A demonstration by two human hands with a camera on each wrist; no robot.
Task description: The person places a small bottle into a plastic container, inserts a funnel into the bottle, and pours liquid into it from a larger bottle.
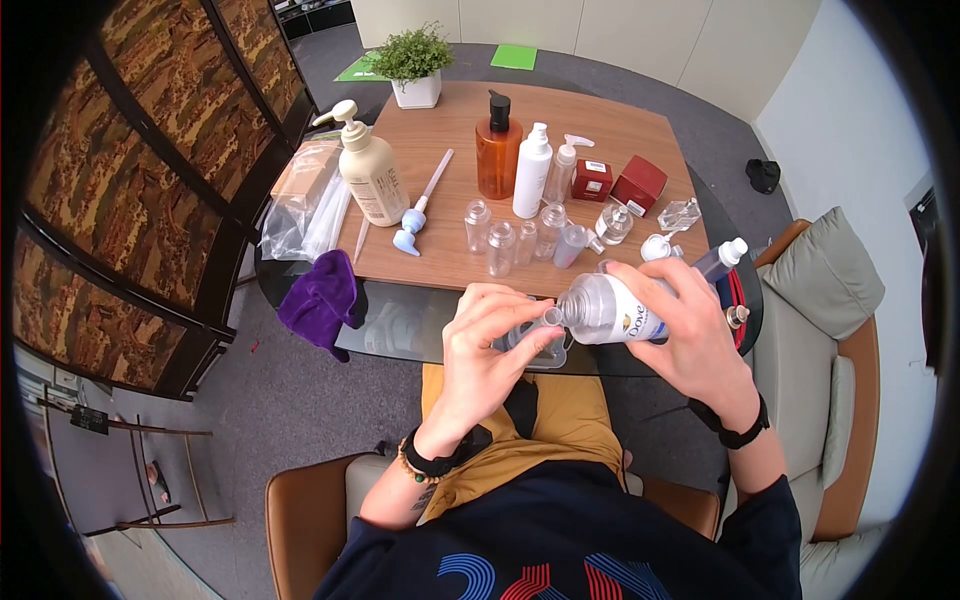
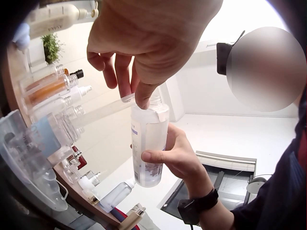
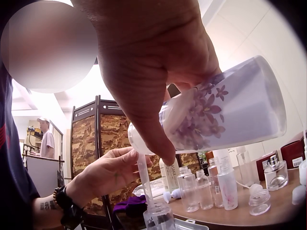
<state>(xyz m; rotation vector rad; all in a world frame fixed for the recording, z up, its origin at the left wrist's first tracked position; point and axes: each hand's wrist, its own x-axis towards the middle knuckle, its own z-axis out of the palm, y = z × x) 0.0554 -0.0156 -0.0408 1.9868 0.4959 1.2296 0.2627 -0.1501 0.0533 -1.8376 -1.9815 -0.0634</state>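
My right hand (image 1: pixel 695 325) grips a clear Dove bottle (image 1: pixel 597 308) with purple flowers printed on its side, tilted so its uncapped mouth points at my left hand. Between thumb and fingers, my left hand (image 1: pixel 478 345) pinches the top of a slim clear tube (image 3: pixel 145 179) right at the bottle's mouth. The tube runs down toward a small clear bottle (image 3: pixel 159 219) with dark print, which stands below. Pale lilac liquid shows inside the Dove bottle in the right wrist view. Behind the hands, a clear plastic tray (image 1: pixel 553 358) lies at the table's near edge.
On the wooden table (image 1: pixel 440 110) stand a cream pump bottle (image 1: pixel 372 180), an amber bottle (image 1: pixel 497 155), a white spray bottle (image 1: pixel 532 172) and several small clear bottles. A loose blue pump (image 1: pixel 410 228) lies near a purple cloth (image 1: pixel 322 300). Red boxes (image 1: pixel 638 184) sit right.
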